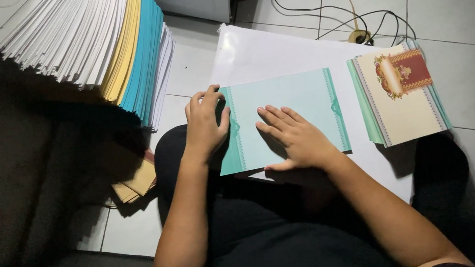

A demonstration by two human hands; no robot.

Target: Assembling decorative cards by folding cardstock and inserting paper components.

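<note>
Here, your left hand (205,125) hides the left edge of the mint card (281,118), fingers curled over it. Your right hand (293,138) presses flat, fingers slightly spread. The card lies on the white sheet (258,54), long axis left-right.

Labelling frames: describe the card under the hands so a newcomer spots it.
Start at the big white sheet on the tiled floor. At its near edge lies a mint-green card, left hand gripping its left edge, right hand flat on it. Unlike the card stack beside it, it is single and plain.
</note>
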